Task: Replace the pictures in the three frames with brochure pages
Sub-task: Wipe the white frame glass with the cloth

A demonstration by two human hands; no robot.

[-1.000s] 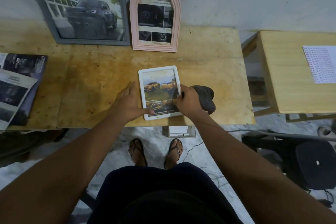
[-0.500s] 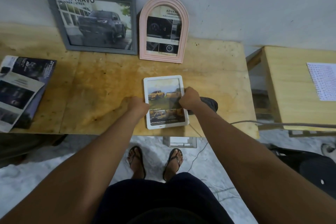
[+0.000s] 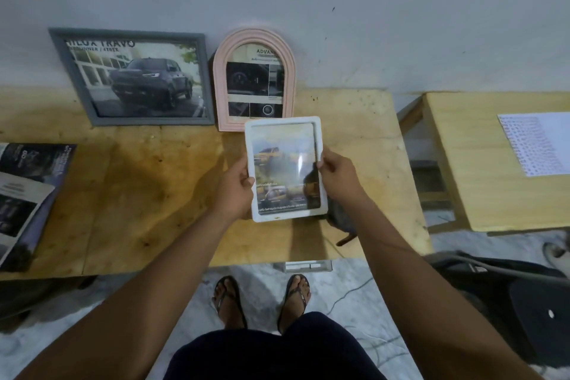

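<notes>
Your left hand [image 3: 236, 185] and right hand [image 3: 337, 176] each grasp a side edge of the white frame [image 3: 287, 215], held above the bench [image 3: 138, 194] near the pink frame [image 3: 254, 37]. It looks light and stiff, and its glossy front is probably fragile, so grip the rim.

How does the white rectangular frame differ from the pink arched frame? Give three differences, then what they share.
Shape: the white rectangular frame has rounded corners; the pink arched frame has a curved top.
Pose: the white one is gripped by the left hand and right hand above the wooden table; the pink one stands against the wall.
Picture: white shows yellow pickups; pink shows dark panels.
Both hold printed pages, portrait.
</notes>
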